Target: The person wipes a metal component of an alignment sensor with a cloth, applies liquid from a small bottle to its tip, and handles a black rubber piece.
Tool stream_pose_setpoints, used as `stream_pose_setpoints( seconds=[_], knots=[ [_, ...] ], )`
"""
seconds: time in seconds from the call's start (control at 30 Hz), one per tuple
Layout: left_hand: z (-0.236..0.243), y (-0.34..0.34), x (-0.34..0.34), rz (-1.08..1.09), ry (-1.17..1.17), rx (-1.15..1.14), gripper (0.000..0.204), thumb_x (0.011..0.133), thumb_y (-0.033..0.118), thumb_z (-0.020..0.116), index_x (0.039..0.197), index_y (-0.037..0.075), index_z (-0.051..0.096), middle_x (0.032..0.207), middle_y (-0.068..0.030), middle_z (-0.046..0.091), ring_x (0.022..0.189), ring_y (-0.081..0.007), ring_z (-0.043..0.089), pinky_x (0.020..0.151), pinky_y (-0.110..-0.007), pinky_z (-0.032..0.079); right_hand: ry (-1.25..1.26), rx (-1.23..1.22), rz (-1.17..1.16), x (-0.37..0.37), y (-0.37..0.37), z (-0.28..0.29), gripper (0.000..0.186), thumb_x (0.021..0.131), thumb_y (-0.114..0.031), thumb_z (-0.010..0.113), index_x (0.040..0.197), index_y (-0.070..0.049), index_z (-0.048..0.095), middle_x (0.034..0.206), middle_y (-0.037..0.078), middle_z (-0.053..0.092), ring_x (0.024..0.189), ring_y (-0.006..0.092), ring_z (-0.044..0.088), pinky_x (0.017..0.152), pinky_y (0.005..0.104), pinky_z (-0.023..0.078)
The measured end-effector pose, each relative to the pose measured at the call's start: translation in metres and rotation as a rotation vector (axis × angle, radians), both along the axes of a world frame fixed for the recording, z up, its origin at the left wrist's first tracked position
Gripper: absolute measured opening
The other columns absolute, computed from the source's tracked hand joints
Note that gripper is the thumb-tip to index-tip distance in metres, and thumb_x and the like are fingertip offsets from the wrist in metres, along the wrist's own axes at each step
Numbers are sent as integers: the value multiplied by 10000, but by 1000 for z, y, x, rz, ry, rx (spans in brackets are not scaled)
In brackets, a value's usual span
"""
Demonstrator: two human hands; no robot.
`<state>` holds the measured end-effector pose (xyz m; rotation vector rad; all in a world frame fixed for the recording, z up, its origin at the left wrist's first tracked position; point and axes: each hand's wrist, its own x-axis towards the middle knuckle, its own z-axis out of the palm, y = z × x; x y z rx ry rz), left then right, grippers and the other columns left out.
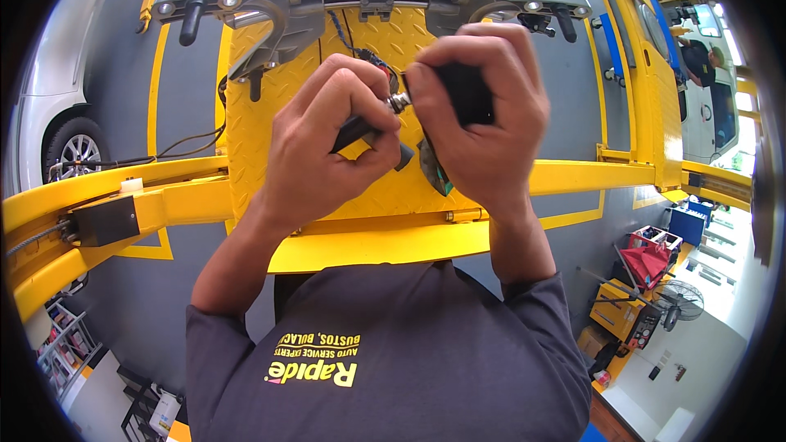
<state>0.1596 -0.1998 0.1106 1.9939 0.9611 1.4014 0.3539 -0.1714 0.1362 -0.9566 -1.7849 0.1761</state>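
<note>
Above the yellow plate (282, 143), the left hand (332, 135) and right hand (487, 110) nearly meet.
In the head view, the left hand curls closed around a black tube (350, 133); a small metal piece (399, 103) sits between the hands. The right hand bends around a black thing (468, 92), too dark to identify. A gray metal frame (299, 10) stands beyond them.
</note>
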Motion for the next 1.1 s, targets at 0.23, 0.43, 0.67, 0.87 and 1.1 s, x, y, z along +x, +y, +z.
stream_pose_setpoints(
  seconds=[0.23,0.43,0.67,0.87,1.1],
  knots=[
    [0,-1,0,4,78,-57,255,743,-77,777,908,35,618,1017,-102,625,853,-245,691,737,-344,590,20,20,-87,11,4,0,144,863,-92,827,975,-95,736,978,51,624,791,173,652,674,317,546],
    [0,0,2,-20,-44,-148,231,762,-72,770,910,44,636,1017,-95,630,877,-242,693,784,-335,583,-47,-5,-27,6,2,-4,144,863,-117,830,977,-119,741,988,55,616,802,182,654,661,324,550],
    [0,-3,3,54,-112,-221,264,865,-2,791,1074,43,636,1045,-104,653,918,-200,705,797,-327,579,-113,43,-51,-2,0,-7,178,848,-120,848,986,-122,734,1007,62,604,833,197,654,664,337,559],
    [-9,-4,7,57,-111,-144,286,888,20,794,1123,18,632,1066,-132,676,929,-208,727,806,-312,592,-143,84,-62,-6,-2,-9,196,830,-83,861,982,-111,740,995,68,609,834,210,651,678,331,553],
    [-8,-6,4,88,-104,-112,297,848,5,811,1092,9,642,1068,-149,682,968,-286,721,814,-356,596,-165,43,0,-5,-6,-1,202,820,-53,878,978,-82,755,984,75,630,846,187,657,700,302,530]
  ],
)
